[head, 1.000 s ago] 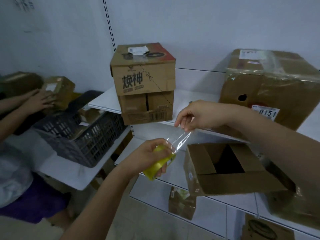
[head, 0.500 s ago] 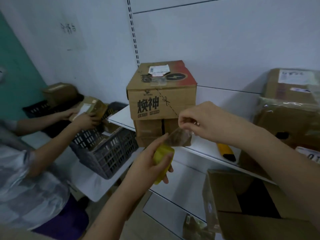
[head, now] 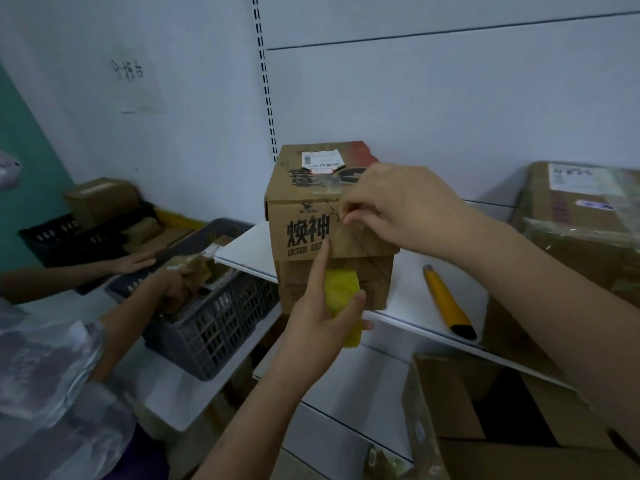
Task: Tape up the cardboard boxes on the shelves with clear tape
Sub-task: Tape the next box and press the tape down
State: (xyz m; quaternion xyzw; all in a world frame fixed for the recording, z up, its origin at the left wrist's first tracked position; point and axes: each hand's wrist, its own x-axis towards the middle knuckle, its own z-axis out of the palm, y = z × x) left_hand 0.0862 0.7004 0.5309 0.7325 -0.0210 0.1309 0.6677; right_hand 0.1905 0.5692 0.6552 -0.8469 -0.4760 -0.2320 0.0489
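Observation:
A brown cardboard box (head: 304,220) with black characters stands on top of a second box on the white shelf (head: 249,247). My left hand (head: 322,306) grips a yellow roll of clear tape (head: 343,299) in front of the lower box, its index finger pressing up against the upper box's front. My right hand (head: 405,206) pinches the free end of the clear tape against the upper front edge of the box. The tape strip between my hands is hard to see.
A yellow utility knife (head: 446,299) lies on the shelf right of the boxes. An open cardboard box (head: 450,403) sits on the lower shelf at bottom right, a plastic-wrapped box (head: 581,209) at the right. Another person's hands (head: 173,282) handle parcels over a dark crate (head: 214,323).
Both my hands have moved up to the stacked box: the right brought the tape end onto its front top edge, the left carried the roll against its front. The view shifted up and closer.

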